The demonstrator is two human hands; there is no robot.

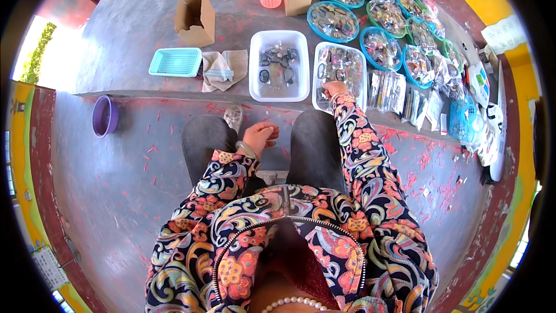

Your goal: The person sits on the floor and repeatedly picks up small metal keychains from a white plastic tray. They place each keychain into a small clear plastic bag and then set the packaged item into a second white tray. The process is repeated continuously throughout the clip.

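Note:
My right hand (336, 88) reaches into the near left corner of a white tray (316, 96) that holds many small pieces in clear wrapping. Its fingers are closed at the pieces; what they grip, if anything, is too small to make out. My left hand (260, 137), with a pale bangle at the wrist, hovers between my knees with its fingers curled in. Whatever may be inside that hand is hidden. Left of the wrapped pieces, a second white tray (253, 84) holds several dark looped bands and small items lying loose.
A turquoise basket (175, 62) and folded cloth (225, 69) lie to the left, before an open cardboard box (202, 20). Blue and green bowls (333, 21) of wrapped goods crowd the right, behind rows of packets (387, 91). A purple basin (105, 117) stands on the floor.

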